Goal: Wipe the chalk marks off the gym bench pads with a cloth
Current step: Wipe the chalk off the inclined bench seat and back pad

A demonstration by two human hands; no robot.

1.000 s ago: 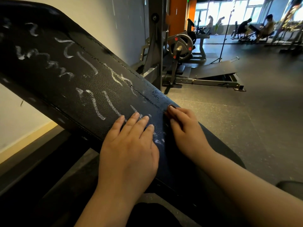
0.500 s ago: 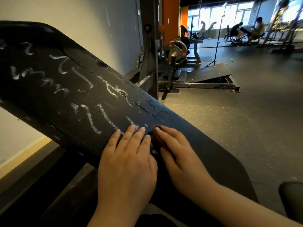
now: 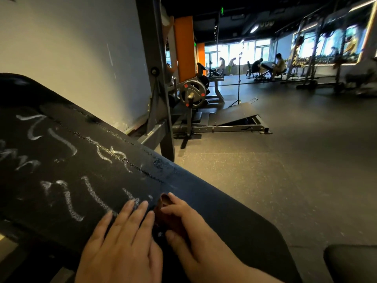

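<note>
Left grip (image 3: 122, 248) lies flat, fingers straight, on the chalk-marked bench pad (image 3: 208, 203); right grip (image 3: 189, 225) pinches a brown cloth (image 3: 164, 203) against it.

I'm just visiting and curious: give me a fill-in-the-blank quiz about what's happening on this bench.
The squiggly chalk marks on the black padded gym bench are ____ in colour.
The left hand lies ____ on the pad, fingers straight.
The right hand grips a small reddish-brown cloth; most of the chalk lies to its ____.
Missing words: white; flat; left.
</note>
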